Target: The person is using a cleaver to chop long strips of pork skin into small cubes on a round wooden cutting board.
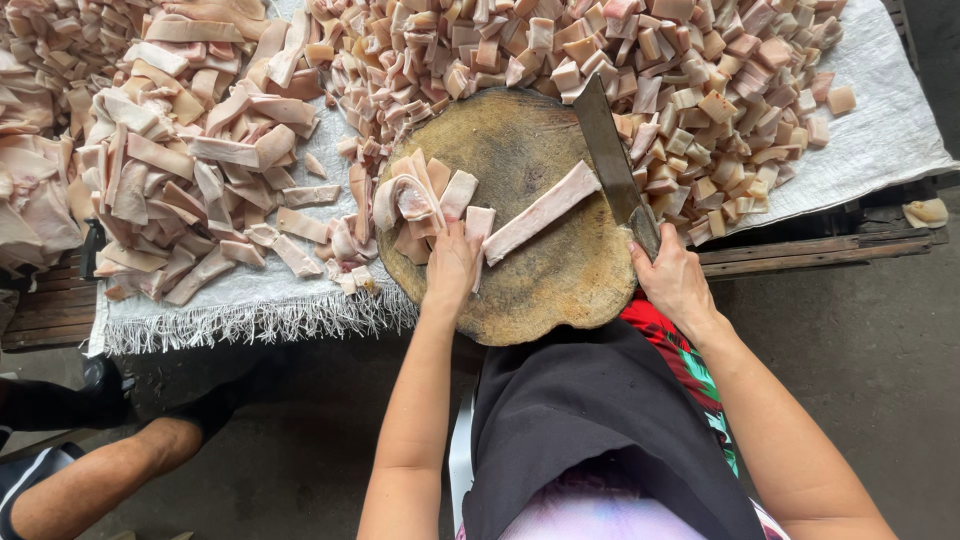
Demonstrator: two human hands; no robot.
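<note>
Several strips of pork skin [432,205] are lying in a small pile on the left part of the round wooden chopping block [540,290], and 1 longer strip [542,212] is lying across the middle of it, slanted toward the blade. The left hand [452,262] is pressing down on the near end of the pile, fingers bent and touching the meat, holding it flat and not lifting it. The right hand [672,280] is closing fully around the handle of a cleaver [612,160], whose long blade is pointing away over the right edge of the block.

I judge that the strips are soft, limp and greasy, so they are probably sliding easily; pressing them from above near the end, with fingertips curled back from the blade, seems the safest hold.

Behind the block a big heap of small cut cubes [680,70] is spreading over a white cloth [880,130]. To the left a heap of uncut long strips [190,160] is lying on the same kind of fringed cloth. At the lower left another person's leg [110,470] is showing above the grey floor.
</note>
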